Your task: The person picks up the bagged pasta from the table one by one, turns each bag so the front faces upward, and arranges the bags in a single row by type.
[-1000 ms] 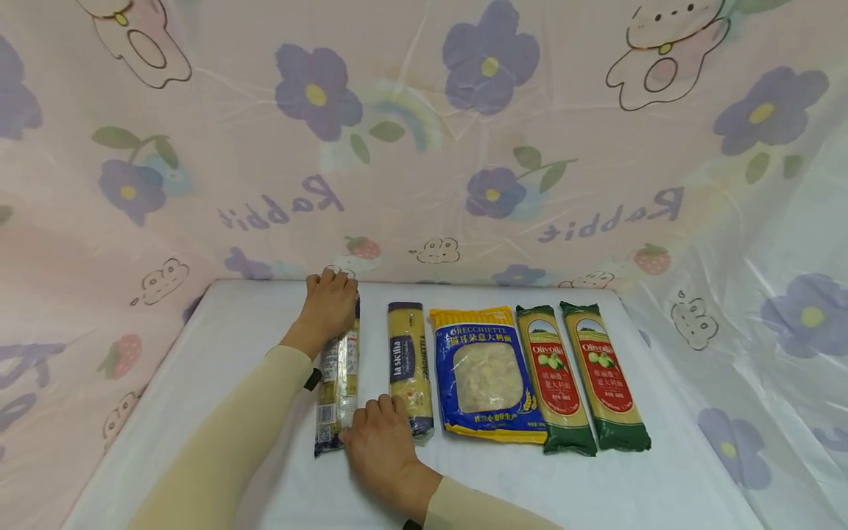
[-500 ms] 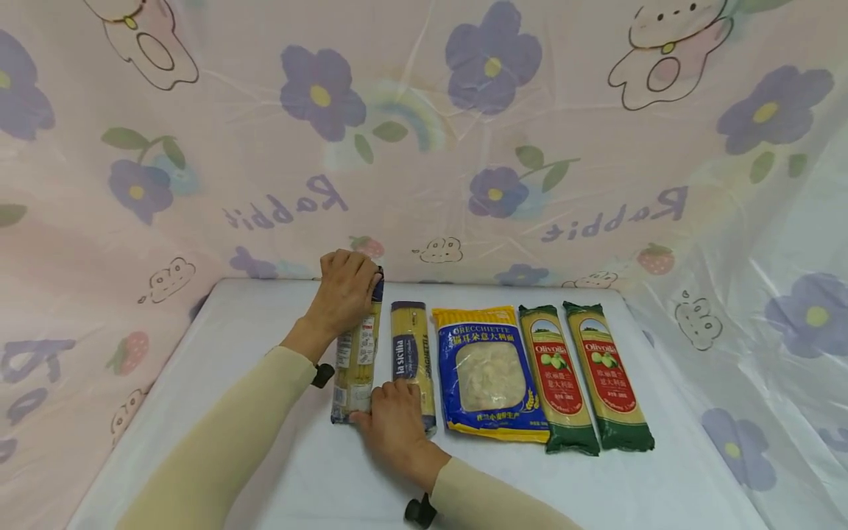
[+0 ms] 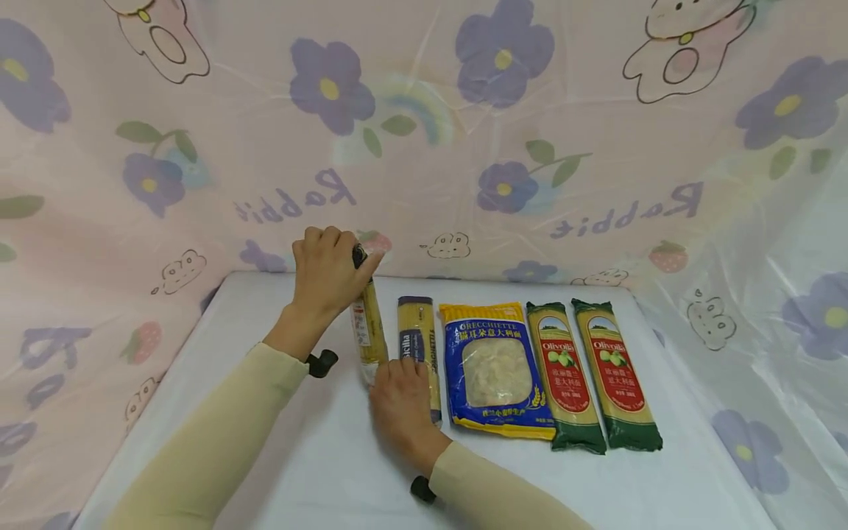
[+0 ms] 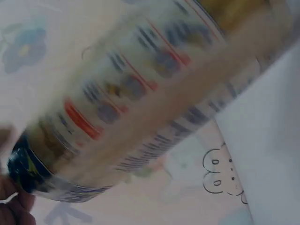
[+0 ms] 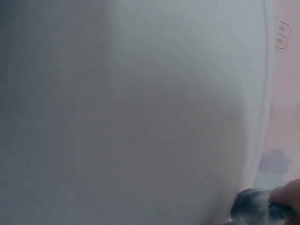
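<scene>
Head view: the left hand [image 3: 326, 274] curls round the far end of a spaghetti packet [image 3: 368, 329], raised at centre-left of the frame. The packet's long axis slopes down toward the lower right, where the right hand [image 3: 402, 401] rests at its near end on the white table [image 3: 265, 442], beside the la Sicilia spaghetti packet [image 3: 418, 346].

Left wrist view: the spaghetti packet [image 4: 140, 93] crosses the frame diagonally, blurred.

Right wrist view: mostly table [image 5: 117, 117]; whether this hand grips cannot be told.

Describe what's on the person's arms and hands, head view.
Both arms wear long, close-fitting pale beige sleeves to the wrist. The left hand and right hand are bare: no gloves or rings visible. A small black device sits at each wrist, left and right.
</scene>
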Available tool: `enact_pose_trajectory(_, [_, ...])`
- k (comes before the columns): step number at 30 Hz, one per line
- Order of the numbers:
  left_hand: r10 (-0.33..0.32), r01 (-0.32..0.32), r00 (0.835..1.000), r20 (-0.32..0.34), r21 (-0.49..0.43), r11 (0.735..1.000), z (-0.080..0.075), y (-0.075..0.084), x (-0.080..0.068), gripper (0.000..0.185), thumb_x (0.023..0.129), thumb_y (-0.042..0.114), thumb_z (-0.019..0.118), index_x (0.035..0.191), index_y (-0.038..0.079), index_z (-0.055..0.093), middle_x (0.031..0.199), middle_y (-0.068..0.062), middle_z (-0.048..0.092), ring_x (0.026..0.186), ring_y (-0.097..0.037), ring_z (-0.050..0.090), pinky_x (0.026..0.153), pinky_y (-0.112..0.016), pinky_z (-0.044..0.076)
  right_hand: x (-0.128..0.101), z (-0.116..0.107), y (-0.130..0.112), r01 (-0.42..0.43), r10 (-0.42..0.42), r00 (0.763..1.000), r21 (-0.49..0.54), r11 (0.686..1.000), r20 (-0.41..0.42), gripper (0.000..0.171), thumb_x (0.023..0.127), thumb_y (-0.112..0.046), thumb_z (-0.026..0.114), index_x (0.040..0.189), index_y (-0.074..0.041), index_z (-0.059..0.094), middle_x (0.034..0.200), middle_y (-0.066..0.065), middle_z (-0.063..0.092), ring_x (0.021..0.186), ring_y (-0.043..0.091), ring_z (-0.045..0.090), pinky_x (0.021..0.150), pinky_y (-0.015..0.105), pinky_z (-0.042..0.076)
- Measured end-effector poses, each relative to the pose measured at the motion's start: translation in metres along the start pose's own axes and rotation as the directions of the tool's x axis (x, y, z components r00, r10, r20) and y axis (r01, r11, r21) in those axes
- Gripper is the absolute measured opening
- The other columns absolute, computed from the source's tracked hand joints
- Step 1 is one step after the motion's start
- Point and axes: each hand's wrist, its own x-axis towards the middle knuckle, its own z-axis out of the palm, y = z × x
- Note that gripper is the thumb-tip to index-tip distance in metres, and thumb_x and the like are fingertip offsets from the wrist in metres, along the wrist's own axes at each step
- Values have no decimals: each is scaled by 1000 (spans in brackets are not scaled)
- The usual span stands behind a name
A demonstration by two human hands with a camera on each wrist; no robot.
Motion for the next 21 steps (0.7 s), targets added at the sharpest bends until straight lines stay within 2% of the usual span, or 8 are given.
enact_pose_trajectory(3, [-42, 40, 998, 48, 35, 999, -6, 6, 2, 38, 106, 38, 64, 105, 1, 68, 110, -20, 67, 106, -45, 50, 88, -60, 40, -1, 0, 1, 26, -25, 999, 15, 1000, -31, 34, 98, -44, 72, 88, -13, 61, 79, 0, 54, 84, 22, 52, 82, 38, 42])
enact_pose_trajectory(5, [-47, 46, 995, 93, 8, 999, -9, 3, 4, 30, 108, 31, 62, 108, 2, 70, 113, -20, 68, 109, -45, 51, 90, -61, 42, -4, 1, 3, 50, -48, 997, 41, 998, -53, 40, 100, -51, 69, 85, -14, 59, 78, -1, 53, 85, 21, 52, 83, 38, 41])
enact_pose_trajectory(8, [-20, 41, 979, 204, -101, 994, -15, -8, 7, 27, 111, 25, 57, 114, 2, 70, 117, -18, 68, 114, -41, 50, 97, -59, 43, -6, 4, 8, 67, -61, 996, 86, 994, -72, 41, 105, -50, 62, 83, -15, 60, 79, 0, 55, 86, 21, 53, 84, 39, 42])
enact_pose_trajectory(11, [23, 51, 957, 288, -248, 967, -20, -22, 8, 26, 112, 21, 53, 118, 0, 68, 123, -17, 65, 115, -37, 49, 97, -54, 43, -4, 8, 15, 37, -30, 997, 114, 993, -66, 37, 107, -42, 61, 84, -14, 61, 81, 1, 59, 87, 23, 55, 84, 41, 44])
enact_pose_trajectory(13, [26, 82, 945, 325, -314, 946, -22, -29, 6, 25, 113, 21, 51, 119, 1, 65, 123, -16, 62, 110, -34, 49, 94, -51, 43, -1, 9, 19, 14, -10, 999, 113, 993, -37, 37, 107, -42, 61, 85, -13, 63, 83, 3, 62, 88, 24, 56, 84, 42, 45])
enact_pose_trajectory(18, [-7, 144, 937, 348, -367, 919, -21, -36, 1, 24, 114, 23, 49, 119, 3, 62, 125, -16, 57, 102, -32, 54, 89, -49, 45, 6, 10, 22, 4, -16, 995, 117, 993, 103, 40, 105, -51, 61, 87, -15, 69, 88, 0, 64, 94, 23, 58, 85, 43, 44])
enact_pose_trajectory(21, [-18, 136, 946, 325, -345, 929, -18, -34, -1, 25, 113, 24, 52, 121, 3, 63, 129, -16, 58, 106, -33, 58, 91, -50, 49, 9, 10, 19, 16, -36, 988, 137, 990, 148, 38, 104, -49, 62, 87, -17, 71, 87, -2, 64, 93, 21, 56, 85, 41, 42])
